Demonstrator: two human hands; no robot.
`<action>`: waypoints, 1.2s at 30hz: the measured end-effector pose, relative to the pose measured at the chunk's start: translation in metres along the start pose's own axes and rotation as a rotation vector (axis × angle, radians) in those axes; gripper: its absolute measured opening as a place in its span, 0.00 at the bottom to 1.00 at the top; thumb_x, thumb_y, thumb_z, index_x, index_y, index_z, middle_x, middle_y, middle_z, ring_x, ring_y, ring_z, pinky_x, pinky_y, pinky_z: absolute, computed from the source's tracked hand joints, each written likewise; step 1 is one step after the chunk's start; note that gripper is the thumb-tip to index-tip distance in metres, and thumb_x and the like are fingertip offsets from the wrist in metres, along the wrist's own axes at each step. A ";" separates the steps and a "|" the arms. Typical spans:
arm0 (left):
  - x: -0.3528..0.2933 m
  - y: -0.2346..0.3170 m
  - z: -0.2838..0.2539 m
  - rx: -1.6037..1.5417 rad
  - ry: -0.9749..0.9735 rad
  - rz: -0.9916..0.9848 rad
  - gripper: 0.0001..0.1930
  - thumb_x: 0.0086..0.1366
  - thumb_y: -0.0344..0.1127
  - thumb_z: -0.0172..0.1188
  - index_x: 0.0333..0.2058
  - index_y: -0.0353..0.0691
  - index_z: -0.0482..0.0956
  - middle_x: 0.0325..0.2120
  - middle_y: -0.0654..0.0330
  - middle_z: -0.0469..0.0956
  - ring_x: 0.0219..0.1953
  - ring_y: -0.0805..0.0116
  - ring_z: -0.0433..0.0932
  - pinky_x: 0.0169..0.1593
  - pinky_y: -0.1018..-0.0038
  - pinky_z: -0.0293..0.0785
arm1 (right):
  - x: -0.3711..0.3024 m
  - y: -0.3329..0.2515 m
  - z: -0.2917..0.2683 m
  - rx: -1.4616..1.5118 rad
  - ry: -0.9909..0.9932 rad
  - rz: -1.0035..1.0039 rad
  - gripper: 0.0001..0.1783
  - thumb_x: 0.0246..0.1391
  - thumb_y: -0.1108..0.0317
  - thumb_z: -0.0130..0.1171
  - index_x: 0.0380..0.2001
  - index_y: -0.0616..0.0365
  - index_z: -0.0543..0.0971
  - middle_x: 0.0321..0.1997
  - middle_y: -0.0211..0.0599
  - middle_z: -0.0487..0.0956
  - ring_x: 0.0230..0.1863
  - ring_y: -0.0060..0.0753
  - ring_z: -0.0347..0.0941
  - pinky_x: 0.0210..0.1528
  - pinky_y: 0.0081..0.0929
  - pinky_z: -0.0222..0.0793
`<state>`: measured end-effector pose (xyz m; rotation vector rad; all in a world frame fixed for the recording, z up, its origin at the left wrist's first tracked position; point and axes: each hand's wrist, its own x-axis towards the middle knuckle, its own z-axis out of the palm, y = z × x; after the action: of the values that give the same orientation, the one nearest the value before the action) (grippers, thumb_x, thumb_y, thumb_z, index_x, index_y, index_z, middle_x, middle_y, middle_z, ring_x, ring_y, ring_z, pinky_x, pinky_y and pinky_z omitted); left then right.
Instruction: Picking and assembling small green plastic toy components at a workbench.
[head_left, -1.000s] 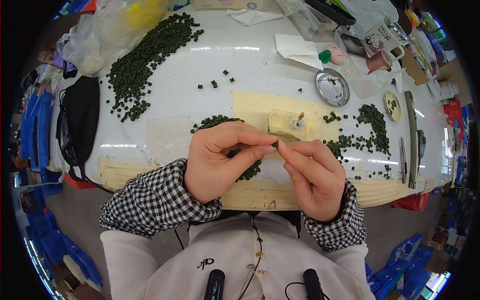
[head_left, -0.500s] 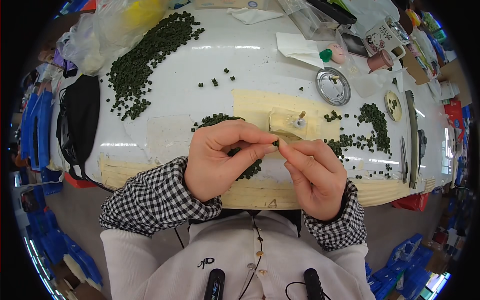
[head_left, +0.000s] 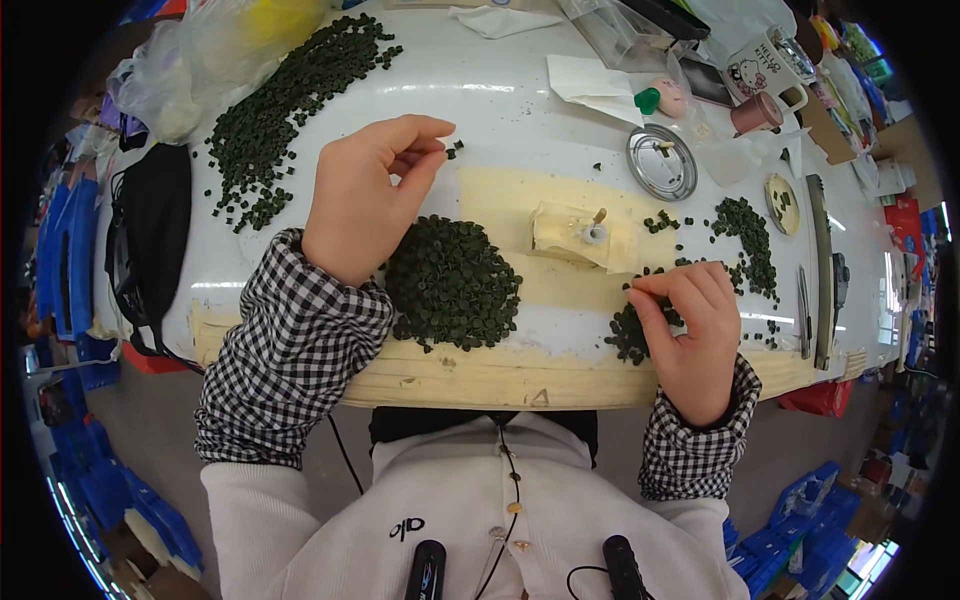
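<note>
My left hand (head_left: 378, 195) reaches over the far left part of the worktable, thumb and forefinger apart, beside small dark-green spool-shaped pieces (head_left: 455, 150). Other loose pieces there may be hidden by the hand. Below it lies a round heap of dark-green button-like pieces (head_left: 455, 285). My right hand (head_left: 692, 325) pinches a tiny dark-green piece (head_left: 627, 287) between thumb and forefinger, above a smaller pile of similar pieces (head_left: 628, 335). Between the hands stands a cream-taped block (head_left: 568, 238) with a short peg and a pale round fitting on top.
A large heap of dark-green pieces (head_left: 290, 95) spreads at the far left, near plastic bags and a black bag (head_left: 150, 235). At the right are a round metal lid (head_left: 662, 162), a small dish (head_left: 782, 205), another green pile (head_left: 745, 240), tweezers (head_left: 803, 310) and a mug (head_left: 765, 75).
My hands have parted from their meeting point before the block. The left moved up and left to the loose pieces; the right moved right to the small pile. The round heap is uncovered.
</note>
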<state>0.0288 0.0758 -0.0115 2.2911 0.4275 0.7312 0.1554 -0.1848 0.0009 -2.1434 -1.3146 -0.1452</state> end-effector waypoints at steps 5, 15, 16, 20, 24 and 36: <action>-0.005 0.015 0.002 0.045 -0.046 0.099 0.06 0.56 0.23 0.62 0.34 0.36 0.80 0.29 0.57 0.79 0.28 0.66 0.78 0.32 0.75 0.75 | -0.005 0.001 0.009 -0.149 -0.014 -0.022 0.06 0.40 0.74 0.66 0.25 0.59 0.79 0.27 0.33 0.73 0.33 0.39 0.67 0.38 0.35 0.63; -0.040 0.044 0.022 0.174 -0.311 0.328 0.09 0.49 0.32 0.69 0.29 0.38 0.79 0.26 0.62 0.70 0.29 0.64 0.67 0.33 0.71 0.69 | -0.006 -0.009 0.017 -0.057 -0.049 -0.025 0.09 0.38 0.75 0.66 0.25 0.57 0.76 0.27 0.33 0.72 0.34 0.39 0.67 0.38 0.35 0.62; -0.042 0.044 0.023 0.205 -0.306 0.349 0.09 0.48 0.32 0.69 0.28 0.38 0.79 0.27 0.62 0.70 0.29 0.64 0.67 0.33 0.71 0.69 | -0.007 -0.010 0.016 -0.033 -0.068 -0.010 0.09 0.38 0.75 0.66 0.25 0.57 0.76 0.28 0.34 0.72 0.34 0.40 0.67 0.38 0.34 0.62; -0.043 0.045 0.022 0.195 -0.319 0.323 0.08 0.48 0.29 0.68 0.27 0.40 0.79 0.27 0.63 0.70 0.30 0.64 0.67 0.33 0.72 0.69 | -0.005 -0.012 0.016 0.007 -0.091 -0.021 0.09 0.37 0.78 0.65 0.24 0.58 0.75 0.27 0.35 0.73 0.33 0.41 0.68 0.36 0.34 0.63; -0.044 0.046 0.022 0.162 -0.299 0.324 0.06 0.48 0.29 0.66 0.24 0.40 0.76 0.26 0.63 0.70 0.31 0.65 0.69 0.35 0.72 0.70 | -0.005 -0.021 0.012 0.189 -0.028 0.041 0.09 0.39 0.82 0.63 0.26 0.61 0.75 0.26 0.37 0.74 0.29 0.39 0.71 0.31 0.30 0.67; -0.035 0.044 0.012 -1.175 -0.573 -0.606 0.11 0.69 0.32 0.53 0.45 0.34 0.76 0.33 0.59 0.80 0.33 0.77 0.77 0.38 0.81 0.76 | 0.004 -0.027 0.013 0.777 -0.112 0.137 0.12 0.48 0.82 0.62 0.38 0.64 0.81 0.36 0.41 0.80 0.35 0.29 0.78 0.38 0.22 0.75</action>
<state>0.0128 0.0214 -0.0014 1.0653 0.2670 -0.0557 0.1315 -0.1661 0.0035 -1.5684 -1.0379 0.4744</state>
